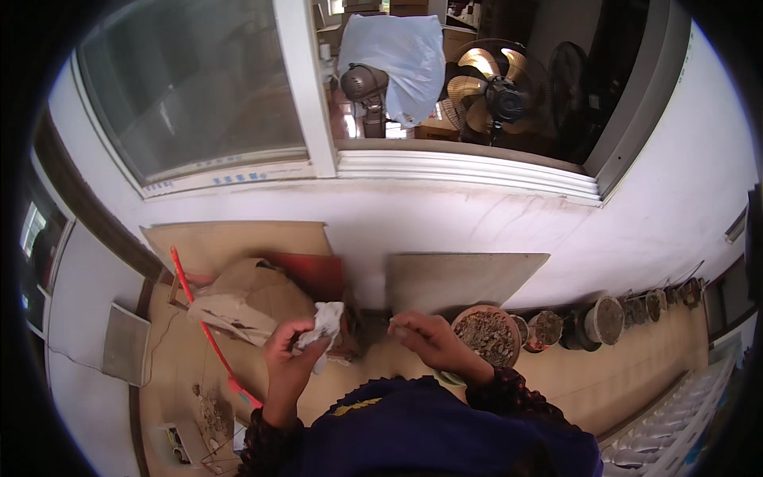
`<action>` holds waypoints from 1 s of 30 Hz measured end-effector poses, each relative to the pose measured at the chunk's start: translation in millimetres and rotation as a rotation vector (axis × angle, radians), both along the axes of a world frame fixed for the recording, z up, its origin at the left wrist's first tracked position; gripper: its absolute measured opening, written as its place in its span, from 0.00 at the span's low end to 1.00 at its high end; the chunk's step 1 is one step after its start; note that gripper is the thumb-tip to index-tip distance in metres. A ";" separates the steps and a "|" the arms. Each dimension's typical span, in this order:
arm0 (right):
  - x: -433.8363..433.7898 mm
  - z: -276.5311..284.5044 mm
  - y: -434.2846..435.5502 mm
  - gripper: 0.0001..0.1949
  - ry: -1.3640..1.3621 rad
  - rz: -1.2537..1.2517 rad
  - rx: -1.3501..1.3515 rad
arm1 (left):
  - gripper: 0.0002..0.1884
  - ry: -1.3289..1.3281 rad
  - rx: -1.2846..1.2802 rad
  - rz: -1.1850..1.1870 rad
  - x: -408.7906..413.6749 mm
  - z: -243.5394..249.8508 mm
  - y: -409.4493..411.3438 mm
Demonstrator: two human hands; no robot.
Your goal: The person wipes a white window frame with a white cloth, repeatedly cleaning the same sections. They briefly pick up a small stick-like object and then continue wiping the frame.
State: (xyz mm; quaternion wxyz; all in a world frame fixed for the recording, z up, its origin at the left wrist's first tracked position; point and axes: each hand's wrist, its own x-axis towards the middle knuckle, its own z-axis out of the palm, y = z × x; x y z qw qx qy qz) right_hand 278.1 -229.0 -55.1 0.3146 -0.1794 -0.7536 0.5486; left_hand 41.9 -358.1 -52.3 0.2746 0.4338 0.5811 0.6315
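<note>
My left hand [292, 349] grips a crumpled white cloth or tissue [328, 328] between thumb and fingers, in front of my dark blue apron [393, 417]. To its right, my right hand [430, 338] is apart from the cloth, its thumb and fingertips drawn together. Whether something small sits in that pinch is too unclear to tell. Beyond both hands rises a white wall [369, 208] with a sliding window [197, 95] above. Behind my left hand lies a draped brown sheet of cardboard or paper [256, 292].
Soil-filled pots, such as a wide one [489, 337] and a paler one [605, 321], line the wall at right. A grey panel [459, 277] leans there. A red-handled broom [214, 343] stands left by debris [208, 411]. Fans [503, 95] show through the window.
</note>
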 end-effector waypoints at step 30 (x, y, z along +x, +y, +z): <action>-179.4 -36.8 70.7 0.07 0.010 0.617 -0.293 | 0.23 0.232 0.040 0.323 -58.5 37.1 -18.2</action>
